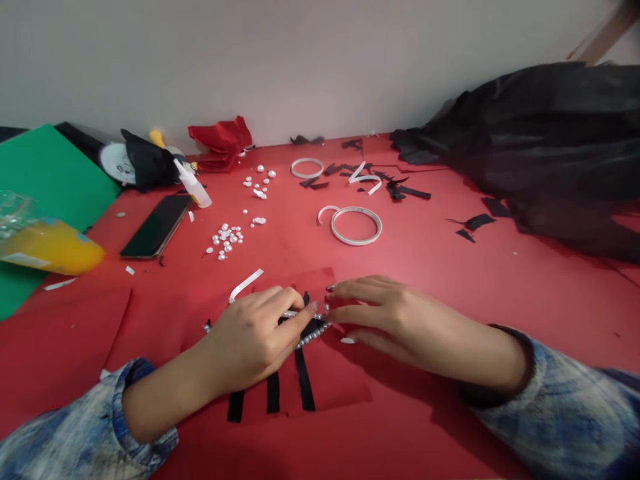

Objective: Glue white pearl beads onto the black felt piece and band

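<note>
Several black strips (305, 383) lie on a piece of red fabric (345, 380) in front of me. Across them runs a pearl bead trim (309, 338), edging a black piece. My left hand (263, 330) rests over it, thumb and index finger closed on the beads; the palm hides part of the trim. At the trim's right end is my right hand (387, 313). Its fingers are stretched out and apart, with the tips touching or just beside the last beads. A white tape strip (246, 285) lies beyond my left hand.
Loose pearl beads (227, 237) and a phone (157, 227) lie at the left, near a white-capped glue bottle (194, 185) and an orange-filled bottle (50, 247). Tape rolls (357, 241) sit ahead, with black scraps (410, 192) beyond. Black sheeting (540, 147) is bunched at the right.
</note>
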The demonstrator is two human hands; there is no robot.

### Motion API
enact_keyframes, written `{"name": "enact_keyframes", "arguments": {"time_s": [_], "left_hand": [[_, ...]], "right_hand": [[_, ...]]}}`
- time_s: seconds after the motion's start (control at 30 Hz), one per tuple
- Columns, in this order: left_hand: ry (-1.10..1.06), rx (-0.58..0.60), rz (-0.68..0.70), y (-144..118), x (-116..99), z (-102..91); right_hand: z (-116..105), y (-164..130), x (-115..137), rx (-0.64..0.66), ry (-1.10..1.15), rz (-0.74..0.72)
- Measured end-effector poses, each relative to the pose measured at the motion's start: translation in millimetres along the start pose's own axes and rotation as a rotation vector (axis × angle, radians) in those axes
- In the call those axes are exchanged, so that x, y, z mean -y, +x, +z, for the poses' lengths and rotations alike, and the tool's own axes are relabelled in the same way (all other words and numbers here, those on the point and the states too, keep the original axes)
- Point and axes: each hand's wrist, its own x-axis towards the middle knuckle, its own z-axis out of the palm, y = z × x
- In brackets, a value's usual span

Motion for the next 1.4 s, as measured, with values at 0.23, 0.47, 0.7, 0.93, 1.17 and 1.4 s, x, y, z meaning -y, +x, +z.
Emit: {"name": "enact_keyframes", "arguments": {"time_s": [0.23, 0.47, 0.7, 0.93, 1.17, 1.4], "left_hand": [[0.030, 0.014, -0.004, 0.2, 1.8, -1.6], [-0.081, 0.041, -0.060, -6.1, 16.1, -9.1], [-0.103, 0.072, -0.081, -8.6, 21.3, -15.5], [-0.056, 0.140, -0.130, -11.0, 30.0, -19.7], [-0.135, 0.171, -0.229, -10.2, 25.0, -24.9], [-0.263, 0.145, -0.267, -4.3, 20.5, -26.7]], "right_hand": [[2.1, 0.3, 4.2, -0.028, -0.095, -0.038], [6.6, 2.7, 9.1, -0.050, -0.107, -0.107], [11.1, 2.7, 10.4, -0.068, -0.015, -0.078], [11.6, 3.2, 9.3, -0.068, 0.051, -0.016], [11.6, 5.1, 11.5, -0.032, 0.004, -0.054], [11.1, 5.2, 9.4, -0.054, -0.054, -0.100]]}}
